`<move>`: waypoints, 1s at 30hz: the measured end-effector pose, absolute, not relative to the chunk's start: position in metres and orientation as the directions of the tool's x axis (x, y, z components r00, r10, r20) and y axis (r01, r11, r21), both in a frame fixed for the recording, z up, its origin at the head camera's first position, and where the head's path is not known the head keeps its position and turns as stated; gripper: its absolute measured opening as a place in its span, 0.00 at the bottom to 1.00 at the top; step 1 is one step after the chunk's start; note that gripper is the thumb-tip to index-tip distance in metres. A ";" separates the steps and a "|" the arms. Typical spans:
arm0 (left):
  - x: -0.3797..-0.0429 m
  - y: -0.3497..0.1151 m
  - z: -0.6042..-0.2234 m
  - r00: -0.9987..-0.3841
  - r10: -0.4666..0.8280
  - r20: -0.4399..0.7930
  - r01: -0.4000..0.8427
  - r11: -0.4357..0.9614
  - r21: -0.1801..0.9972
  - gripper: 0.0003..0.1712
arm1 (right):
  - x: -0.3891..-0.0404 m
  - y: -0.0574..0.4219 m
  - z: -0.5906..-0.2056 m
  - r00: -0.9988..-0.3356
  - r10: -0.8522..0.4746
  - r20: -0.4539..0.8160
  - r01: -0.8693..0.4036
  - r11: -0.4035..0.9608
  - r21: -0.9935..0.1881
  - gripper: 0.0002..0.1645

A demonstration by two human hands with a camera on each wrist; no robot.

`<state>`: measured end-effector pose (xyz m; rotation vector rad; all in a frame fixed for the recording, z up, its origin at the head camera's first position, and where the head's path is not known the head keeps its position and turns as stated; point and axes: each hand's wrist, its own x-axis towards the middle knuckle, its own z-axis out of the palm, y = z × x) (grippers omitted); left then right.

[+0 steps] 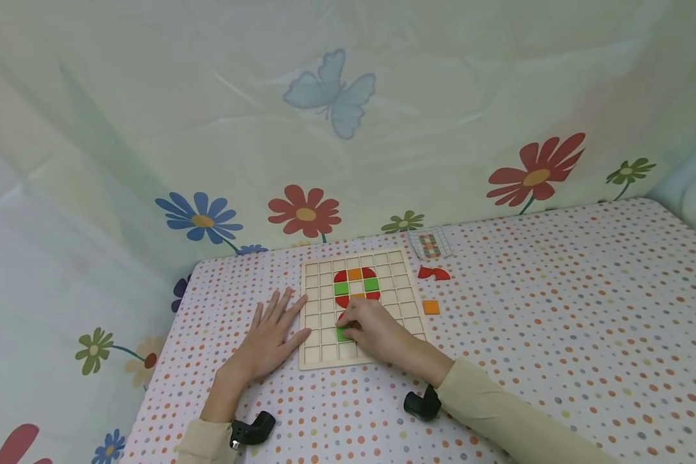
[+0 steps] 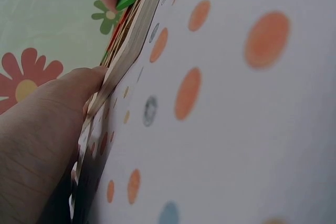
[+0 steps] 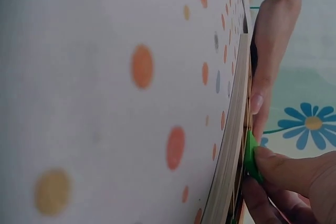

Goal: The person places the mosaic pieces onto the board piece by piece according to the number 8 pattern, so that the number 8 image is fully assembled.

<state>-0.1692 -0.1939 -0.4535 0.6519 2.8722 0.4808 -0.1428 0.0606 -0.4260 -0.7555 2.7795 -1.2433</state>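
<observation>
A wooden grid board (image 1: 402, 281) lies on the dotted table. My right hand (image 1: 379, 332) pinches a green square tile (image 1: 342, 334) over a lower cell of the board; in the right wrist view the green tile (image 3: 251, 157) stands tilted between thumb and fingers. Above it, red rounded tiles (image 1: 341, 301), green tiles (image 1: 370, 284) and orange tiles (image 1: 354, 274) form a ring in the grid. Part of the tiles there is hidden by my right hand. My left hand (image 1: 267, 345) lies with fingers spread, touching the board's left edge.
Right of the board are two red rounded tiles (image 1: 441, 274) and an orange square tile (image 1: 431, 307). A card with a printed tile pattern (image 1: 430, 243) lies by the far right corner. Behind the table hangs a flowered cloth (image 1: 417, 129). Black wrist devices (image 1: 254, 428) sit at both wrists.
</observation>
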 end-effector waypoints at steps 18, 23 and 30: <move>-0.172 -0.193 -0.452 -0.891 0.449 -0.069 0.401 0.849 0.344 0.43 | -0.144 0.065 -0.425 -0.839 -0.496 0.224 -0.518 0.600 -0.609 0.07; -0.171 -0.194 -0.452 -0.893 0.444 -0.073 0.397 0.853 0.340 0.43 | -0.144 0.072 -0.423 -0.816 -0.540 0.206 -0.529 0.553 -0.644 0.09; -0.168 -0.194 -0.455 -0.895 0.441 -0.065 0.393 0.851 0.349 0.43 | -0.140 0.108 -0.407 -0.825 -0.540 0.167 -0.493 0.544 -0.679 0.11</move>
